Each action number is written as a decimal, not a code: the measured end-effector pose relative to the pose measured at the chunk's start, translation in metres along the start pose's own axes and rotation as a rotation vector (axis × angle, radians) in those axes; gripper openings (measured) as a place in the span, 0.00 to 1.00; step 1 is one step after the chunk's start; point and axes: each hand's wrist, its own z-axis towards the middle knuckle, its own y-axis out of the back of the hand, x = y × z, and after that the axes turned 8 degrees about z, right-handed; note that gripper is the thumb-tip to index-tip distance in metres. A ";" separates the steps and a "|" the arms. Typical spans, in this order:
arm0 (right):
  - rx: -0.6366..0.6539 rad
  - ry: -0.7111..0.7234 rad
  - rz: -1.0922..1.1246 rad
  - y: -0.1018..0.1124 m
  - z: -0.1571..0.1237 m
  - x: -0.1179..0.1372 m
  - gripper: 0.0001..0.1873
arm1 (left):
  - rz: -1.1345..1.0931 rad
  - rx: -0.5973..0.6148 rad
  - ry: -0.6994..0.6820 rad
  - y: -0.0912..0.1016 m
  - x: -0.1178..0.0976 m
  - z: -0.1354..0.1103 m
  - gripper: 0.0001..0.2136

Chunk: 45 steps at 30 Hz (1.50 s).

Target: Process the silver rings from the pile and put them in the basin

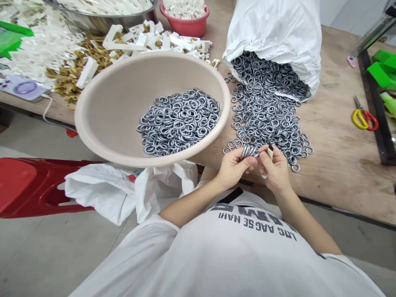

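- The left hand [233, 168], just right of the beige plastic basin [93, 119], pinches a small stack of grey metal rings [249, 152] between thumb and fingers.
- The right hand [274, 169], further right of the basin, pinches a slim cream stick [270, 152] with a dark tip, just beside the stack.
- Inside the basin lies a heap of matching rings [178, 123].
- Right of the basin, a white sack [272, 33] lies tipped over, spilling a loose pile of rings [266, 119] onto the wooden table [334, 78].
- Behind the basin sit white plastic pieces [157, 45] and a pink bowl [184, 20].
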 end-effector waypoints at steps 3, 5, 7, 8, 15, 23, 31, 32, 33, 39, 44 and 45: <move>-0.015 -0.021 -0.032 -0.001 0.003 0.004 0.15 | 0.012 0.042 0.016 0.001 -0.003 0.001 0.15; -0.032 -0.029 -0.060 0.001 0.006 0.007 0.15 | 0.029 0.058 0.012 0.002 -0.005 0.003 0.15; -0.030 -0.023 -0.100 0.005 0.007 0.011 0.16 | 0.052 0.049 0.003 0.004 -0.006 0.005 0.15; -0.018 -0.007 -0.144 0.008 0.006 0.014 0.16 | 0.068 0.036 -0.007 0.005 -0.006 0.006 0.15; 0.153 0.289 -0.716 0.012 -0.010 0.031 0.12 | 0.168 -0.009 -0.068 0.013 -0.002 0.010 0.13; 0.212 0.322 -0.804 0.010 -0.011 0.030 0.12 | 0.313 -0.005 -0.141 0.017 0.001 0.010 0.13; -0.041 0.207 -0.835 0.029 0.009 0.016 0.19 | 0.437 0.137 -0.297 0.022 -0.005 0.005 0.11; -0.068 0.214 -0.843 0.031 0.010 0.014 0.19 | 0.429 0.103 -0.270 0.023 -0.003 0.005 0.11; -0.081 0.220 -0.864 0.033 0.011 0.011 0.19 | 0.409 0.042 -0.238 0.024 -0.001 0.006 0.10; -0.040 0.237 -1.266 0.033 0.009 -0.015 0.15 | 0.410 -0.209 -0.171 0.032 0.026 0.019 0.11; -0.062 0.248 -1.413 0.033 0.013 -0.028 0.14 | 0.476 -0.177 -0.194 0.036 0.031 0.023 0.12; -0.067 0.252 -1.423 0.033 0.014 -0.028 0.14 | 0.491 -0.164 -0.201 0.037 0.030 0.023 0.13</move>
